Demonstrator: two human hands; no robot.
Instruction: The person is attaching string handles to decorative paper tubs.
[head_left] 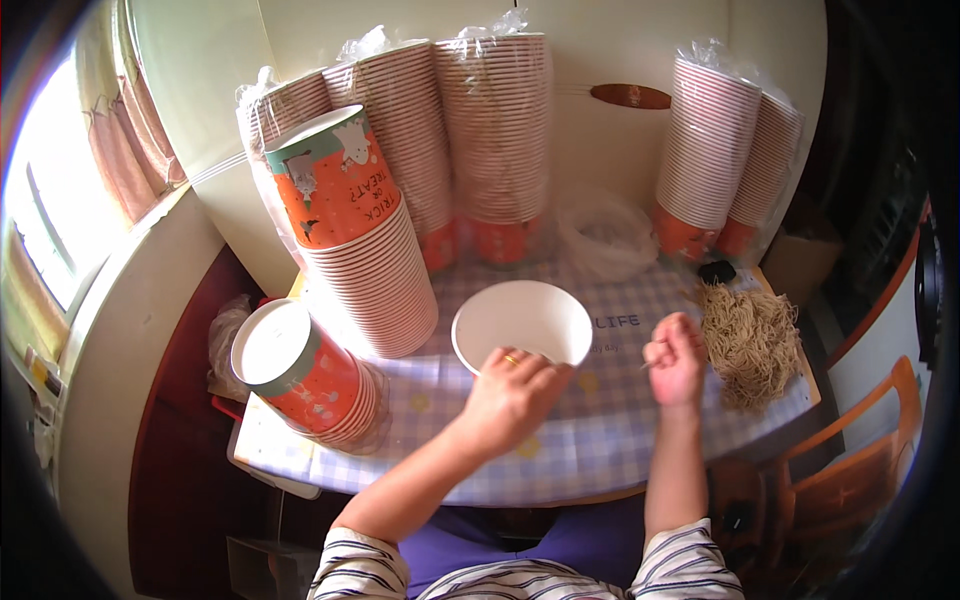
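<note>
A white-lined paper bucket (522, 315) stands mouth up on the table in front of me. My left hand (515, 395) is closed over its near rim, with the fingertips hidden inside or behind the edge. A yellow ring is on one finger. To the right of the bucket, my right hand (675, 362) is raised and closed in a pinch. A thin pale cord end (646, 366) seems to stick out at its fingertips. Just beyond that hand lies a tangled pile of beige cords (752, 345).
Orange-and-green nested paper buckets (365, 280) stand upside down at left, beside a shorter stack (305, 370). Tall bagged stacks (492, 130) line the wall, with more bagged stacks (705, 140) at back right. A crumpled clear bag (605, 235) lies between. A wooden chair (850, 470) is at right.
</note>
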